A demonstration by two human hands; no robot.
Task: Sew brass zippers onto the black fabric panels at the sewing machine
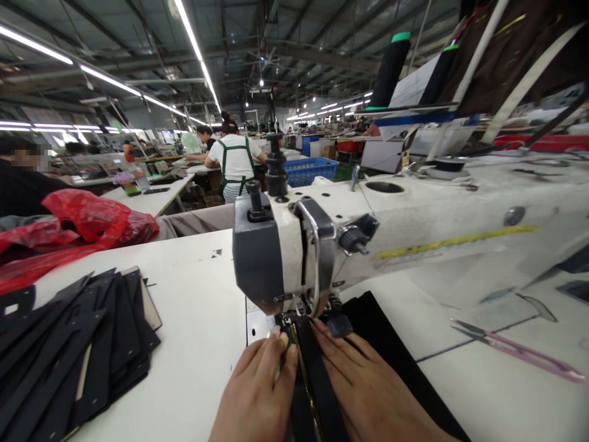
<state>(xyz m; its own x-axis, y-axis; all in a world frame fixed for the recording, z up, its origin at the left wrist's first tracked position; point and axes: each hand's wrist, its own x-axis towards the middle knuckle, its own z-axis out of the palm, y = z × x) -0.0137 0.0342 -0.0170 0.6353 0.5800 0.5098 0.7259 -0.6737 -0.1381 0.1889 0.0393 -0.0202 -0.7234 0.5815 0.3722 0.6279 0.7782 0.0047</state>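
A black fabric strip (317,374) with a gold-toothed zipper (301,362) runs lengthwise under the needle area of a white sewing machine (294,245). My left hand (262,387) is at the zipper's left edge, its bent fingers and thumb close together on the black piece. On the other side my right hand (368,387) lies flat on the black fabric, fingers stretched toward the presser foot. The foot and needle are partly hidden by the machine head and my fingertips. Wider black fabric (381,331) extends out from beneath my right hand.
Stacked black cut pieces (92,344) lie at left, with red plastic (96,221) behind. Pink-handled snips (519,353) rest on the white table (193,307) at right. Black thread cones (391,70) stand above the machine. Co-workers (234,156) and a blue crate (308,170) are beyond.
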